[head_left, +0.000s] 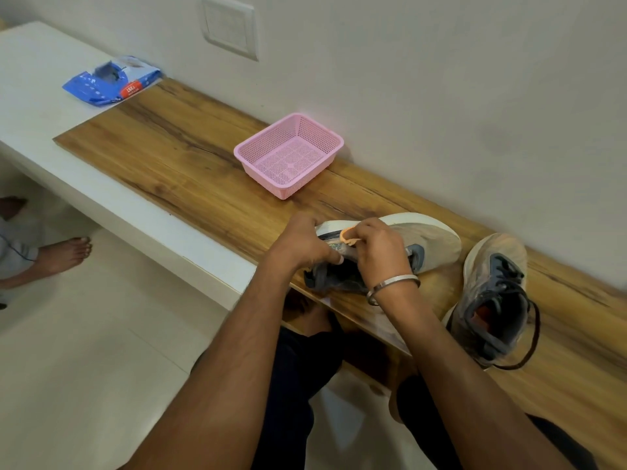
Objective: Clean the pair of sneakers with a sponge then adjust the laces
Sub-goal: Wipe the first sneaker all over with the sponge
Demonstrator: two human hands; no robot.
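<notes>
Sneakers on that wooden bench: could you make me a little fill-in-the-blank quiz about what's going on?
1. The right hand pinches an orange ____ against the tipped sneaker.
2. The basket near the wall is coloured ____.
3. The other sneaker stands to the ____ of the tipped one.
4. The left hand grips the tipped sneaker's ____ end.

Missing words: sponge; pink; right; heel

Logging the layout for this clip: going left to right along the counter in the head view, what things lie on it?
Blue plastic packet → pink perforated plastic basket → grey sneaker tipped on its side, held by both hands → second grey sneaker standing upright.
</notes>
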